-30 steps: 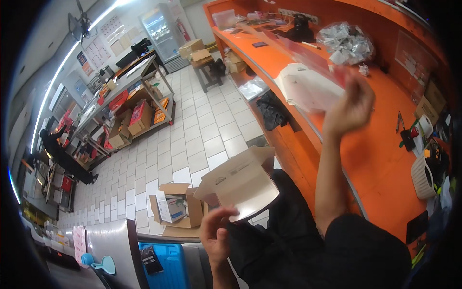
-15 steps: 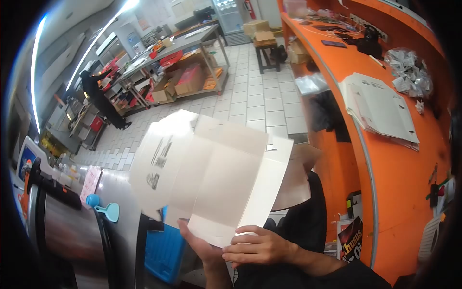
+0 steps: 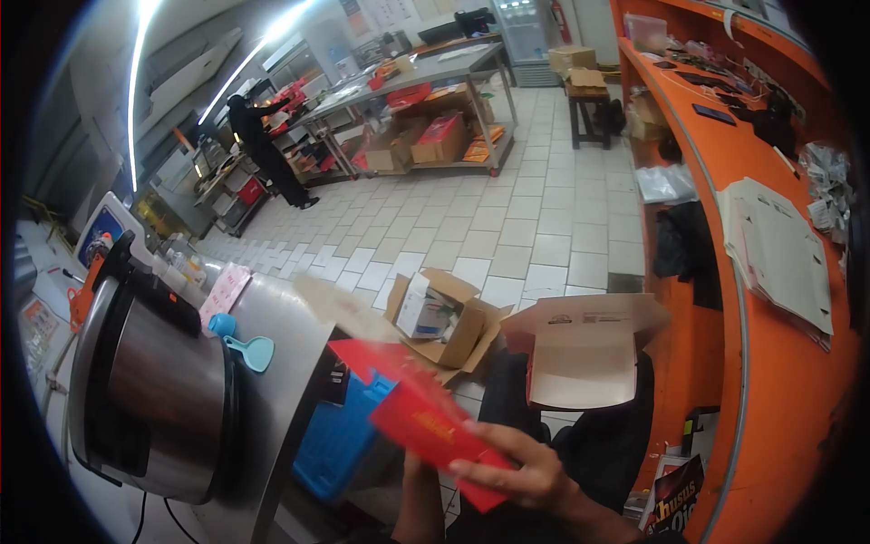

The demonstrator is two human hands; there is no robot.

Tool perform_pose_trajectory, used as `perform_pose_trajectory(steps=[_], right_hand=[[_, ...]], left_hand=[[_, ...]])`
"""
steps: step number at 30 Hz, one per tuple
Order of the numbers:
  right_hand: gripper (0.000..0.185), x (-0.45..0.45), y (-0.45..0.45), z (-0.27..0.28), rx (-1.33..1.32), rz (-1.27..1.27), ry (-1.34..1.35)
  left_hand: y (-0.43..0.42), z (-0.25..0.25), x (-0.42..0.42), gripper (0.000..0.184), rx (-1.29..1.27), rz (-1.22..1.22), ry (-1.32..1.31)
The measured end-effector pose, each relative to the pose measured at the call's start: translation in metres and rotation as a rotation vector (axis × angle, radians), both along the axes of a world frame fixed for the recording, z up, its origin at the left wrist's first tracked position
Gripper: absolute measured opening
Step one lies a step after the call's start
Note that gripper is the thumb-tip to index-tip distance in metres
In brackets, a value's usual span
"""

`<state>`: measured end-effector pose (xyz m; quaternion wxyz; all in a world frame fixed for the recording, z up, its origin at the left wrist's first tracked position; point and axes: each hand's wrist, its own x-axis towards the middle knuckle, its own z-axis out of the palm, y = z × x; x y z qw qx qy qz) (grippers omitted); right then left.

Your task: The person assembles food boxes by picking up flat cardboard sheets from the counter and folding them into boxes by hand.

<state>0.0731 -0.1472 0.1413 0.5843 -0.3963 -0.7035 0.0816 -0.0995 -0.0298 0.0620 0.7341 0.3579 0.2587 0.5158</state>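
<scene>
Sitting beyond red carton (image 3: 430, 428): cardboard box (image 3: 471, 326)

Smooth cardboard sheet (image 3: 419, 424), metal counter (image 3: 281, 385)

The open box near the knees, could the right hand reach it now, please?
Probably yes: nothing visible blocks the open box, though the right hand would likely need to release the red carton.

Commercial kitchen; cooker (image 3: 172, 381), fridge (image 3: 526, 36)
</scene>
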Motion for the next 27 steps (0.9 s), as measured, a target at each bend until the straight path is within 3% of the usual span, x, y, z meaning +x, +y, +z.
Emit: perform_pose_trajectory(steps=[2,4,5,6,8,9,12,13,14,16,17,21,22,24,27], right_hand=[[0.032,0.000,0.002,-0.001,0.022,-0.056,0.053],[0.032,-0.003,0.005,-0.011,0.021,-0.274,0.208],[0.029,0.001,0.008,-0.012,0.046,-0.295,0.140],[0.029,0.004,0.012,-0.015,0.055,-0.283,0.152],[0.029,0.008,0.020,-0.020,0.017,-0.017,0.019],[0.033,0.009,0.021,-0.013,-0.058,0.136,-0.017],[0.042,-0.002,0.028,-0.021,-0.107,0.331,0.083],[0.050,-0.014,0.029,-0.040,-0.079,0.419,0.366],[0.050,-0.017,0.030,-0.042,-0.076,0.423,0.367],[0.056,-0.019,0.030,-0.044,0.014,0.367,0.404],[0.054,-0.016,0.029,-0.045,0.029,0.338,0.272],[0.045,-0.009,0.027,-0.041,0.042,0.087,0.018],[0.045,-0.010,0.027,-0.039,0.041,0.093,0.021],[0.045,-0.010,0.024,-0.032,-0.035,-0.146,0.049],[0.044,-0.004,0.024,-0.032,0.020,-0.062,-0.016]], left_hand=[[-0.002,0.019,-0.007,0.063,0.166,0.038,0.297],[0.002,0.038,-0.011,0.074,0.311,0.216,0.848],[0.001,0.045,-0.014,0.074,0.318,0.232,0.857],[0.001,0.052,-0.018,0.078,0.383,0.239,0.821],[-0.009,0.067,-0.026,0.087,0.498,0.245,0.752],[-0.024,0.085,-0.009,0.068,0.299,0.189,0.463],[-0.028,0.097,0.008,0.053,0.297,0.233,0.456],[-0.021,0.086,0.005,0.052,0.197,0.238,0.270],[-0.020,0.082,0.007,0.052,0.199,0.242,0.273],[-0.023,0.073,0.016,0.050,0.068,0.139,-0.029],[-0.027,0.067,0.014,0.048,-0.036,0.107,-0.081],[-0.041,0.077,0.022,0.041,-0.065,-0.005,-0.111],[-0.044,0.071,0.024,0.041,-0.065,0.001,-0.108],[-0.050,0.056,0.025,0.038,0.039,0.003,-0.032],[-0.043,0.062,0.021,0.035,0.073,0.026,0.003]])
